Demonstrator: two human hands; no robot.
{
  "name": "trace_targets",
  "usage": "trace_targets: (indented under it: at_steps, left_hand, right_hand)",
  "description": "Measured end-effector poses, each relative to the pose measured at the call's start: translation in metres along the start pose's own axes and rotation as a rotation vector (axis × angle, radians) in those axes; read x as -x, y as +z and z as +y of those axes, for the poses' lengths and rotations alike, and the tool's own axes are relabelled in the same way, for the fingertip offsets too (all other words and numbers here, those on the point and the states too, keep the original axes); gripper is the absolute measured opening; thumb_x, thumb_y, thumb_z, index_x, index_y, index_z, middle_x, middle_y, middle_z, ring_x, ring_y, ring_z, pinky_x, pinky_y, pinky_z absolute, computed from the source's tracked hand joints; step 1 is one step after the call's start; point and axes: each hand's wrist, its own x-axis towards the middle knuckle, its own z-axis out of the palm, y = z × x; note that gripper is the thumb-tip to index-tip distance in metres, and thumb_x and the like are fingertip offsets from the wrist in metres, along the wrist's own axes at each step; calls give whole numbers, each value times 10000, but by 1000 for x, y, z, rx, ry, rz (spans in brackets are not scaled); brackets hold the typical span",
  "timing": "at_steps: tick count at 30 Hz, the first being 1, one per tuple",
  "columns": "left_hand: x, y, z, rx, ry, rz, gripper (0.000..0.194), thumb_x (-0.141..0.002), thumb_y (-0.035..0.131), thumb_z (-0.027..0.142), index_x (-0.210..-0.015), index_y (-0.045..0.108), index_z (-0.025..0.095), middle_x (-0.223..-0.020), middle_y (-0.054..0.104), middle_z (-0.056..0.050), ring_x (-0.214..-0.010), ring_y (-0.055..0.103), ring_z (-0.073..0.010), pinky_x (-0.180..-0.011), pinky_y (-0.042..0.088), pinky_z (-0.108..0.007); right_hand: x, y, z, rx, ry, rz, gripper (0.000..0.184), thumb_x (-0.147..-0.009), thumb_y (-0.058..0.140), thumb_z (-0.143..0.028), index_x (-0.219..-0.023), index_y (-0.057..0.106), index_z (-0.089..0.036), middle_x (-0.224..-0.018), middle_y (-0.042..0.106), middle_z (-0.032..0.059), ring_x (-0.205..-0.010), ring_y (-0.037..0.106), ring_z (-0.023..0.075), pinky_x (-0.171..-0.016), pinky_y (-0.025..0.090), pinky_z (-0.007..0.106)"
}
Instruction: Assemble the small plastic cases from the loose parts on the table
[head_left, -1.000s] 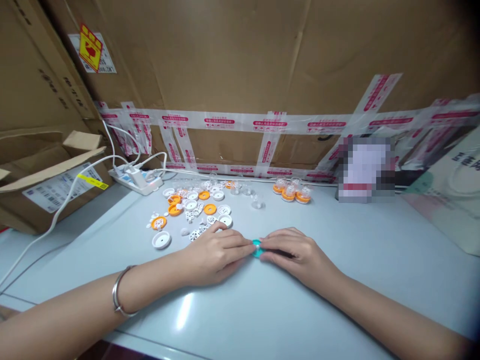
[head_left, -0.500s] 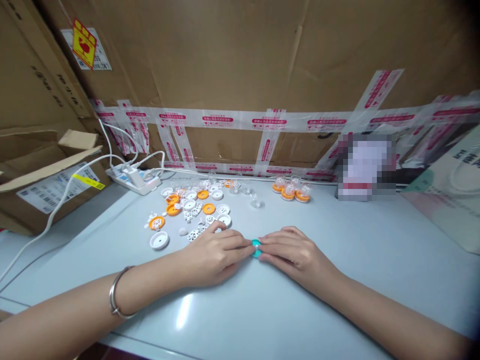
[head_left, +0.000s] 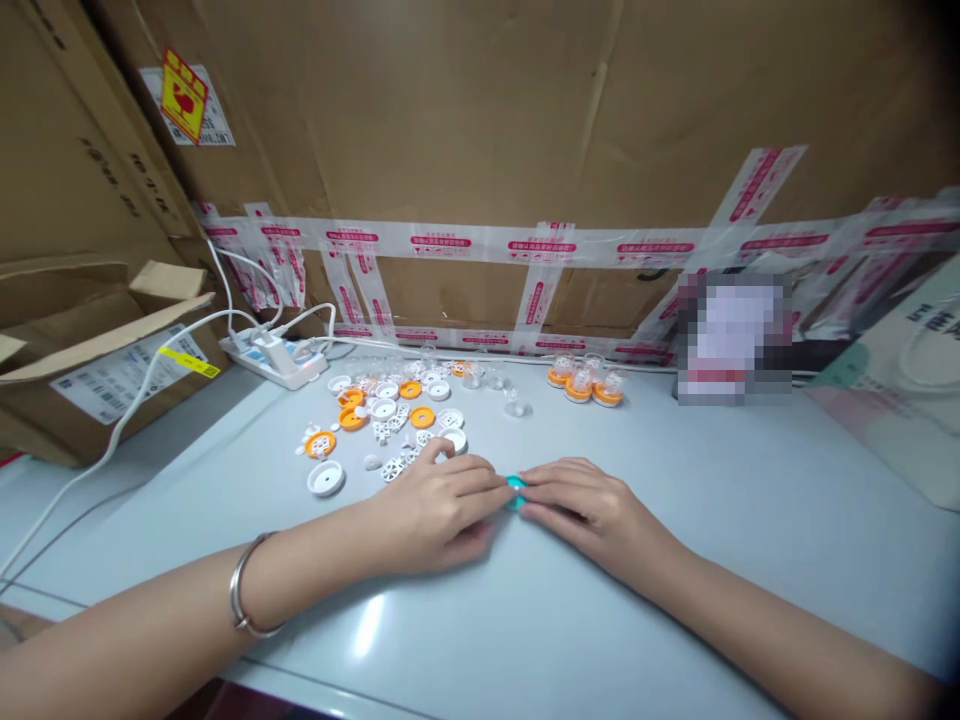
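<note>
Between my two hands, on the grey table [head_left: 570,640], is a small round teal plastic piece [head_left: 516,492] with a tiny whitish part at its middle. My left hand [head_left: 450,505] presses its fingertips on the piece's left edge. From the other side, my right hand [head_left: 589,500] grips the right edge between fingers and thumb. The fingers cover part of the piece. Beyond my left hand lie white gear-like parts [head_left: 396,466], a white round cup [head_left: 325,479] and an orange ring [head_left: 422,418].
Four-domed orange-based pieces aside, several clear-domed pieces [head_left: 577,383] stand together at the back. A white power strip [head_left: 281,365] with cables sits back left, beside an open cardboard box [head_left: 97,370]. A large taped carton [head_left: 450,120] walls off the back. A blurred-out object [head_left: 731,340] stands at right.
Both hands stay around the teal piece. My left thumb has shifted slightly away from the left fingertips. The view sways a little; the other parts lie as before.
</note>
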Motion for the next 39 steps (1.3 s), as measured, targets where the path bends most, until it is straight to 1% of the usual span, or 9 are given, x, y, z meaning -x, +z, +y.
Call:
trace_targets:
  at_steps: [2,4,7,9,16,23,29,33,39]
  left_hand:
    - [0,-6,-3,25,-22,12,342,-848,486,229,-1188,516,204,-1075,639,-56,-1026,549,-184,-882,273,-343]
    - [2,-12,-8,35,-88,4,298,-851,492,250,-1143,540,211,-1050,634,-51,-1012,542,-184,-877,282,-341]
    - [6,-19,-17,56,-208,-41,249,-820,544,269,-1062,576,221,-1016,605,-36,-963,537,-182,-837,320,-326]
    - [8,-21,-21,73,-242,-75,235,-803,570,271,-1033,592,229,-1030,579,-34,-960,525,-188,-830,335,-326]
    - [10,-21,-29,120,-261,-123,131,-842,551,233,-952,622,239,-1092,525,-44,-1013,475,-207,-862,352,-357]
    - [9,-15,-29,191,-299,-112,102,-832,556,179,-850,646,222,-1076,531,-39,-1004,493,-198,-866,366,-346]
    - [7,-16,-25,158,-318,-133,105,-840,551,217,-850,652,242,-1086,549,-25,-1037,486,-207,-895,318,-375]
    - [7,-13,-23,158,-330,-114,70,-832,583,265,-852,649,249,-1073,553,-17,-1019,497,-198,-880,317,-365]
    - [7,-6,-24,179,-329,-81,44,-821,596,230,-843,634,222,-993,587,-11,-967,526,-178,-863,332,-332]
  right_hand:
    - [-1,0,1,-47,43,-6,159,-831,594,-240,-970,670,-244,-920,739,38,-866,673,188,-812,496,354]
    - [-2,-1,0,-79,85,-13,169,-821,606,-243,-980,666,-247,-905,740,30,-847,671,185,-814,492,351]
    - [-3,-2,-1,-95,151,-21,161,-801,626,-244,-956,671,-231,-881,737,34,-827,662,189,-800,496,349]
    - [-4,-2,-2,-96,197,-25,156,-783,639,-241,-933,674,-217,-879,732,42,-833,658,195,-786,504,343]
    - [-6,-4,-2,-138,288,-55,217,-737,679,-264,-941,638,-204,-945,699,54,-866,641,199,-803,498,337]
    - [-7,-3,-1,-93,328,-145,389,-759,659,-332,-1125,592,-217,-1033,611,74,-984,554,223,-871,449,375]
    - [-6,-3,-2,-79,340,-204,305,-778,641,-316,-1076,625,-255,-1019,570,51,-984,532,213,-890,420,371]
    - [-8,-3,-1,-90,338,-194,282,-775,646,-325,-1041,628,-235,-1009,564,51,-982,529,210,-896,408,368]
    - [-9,-3,-3,-98,333,-179,290,-731,688,-360,-969,620,-210,-976,579,51,-949,531,215,-863,410,369]
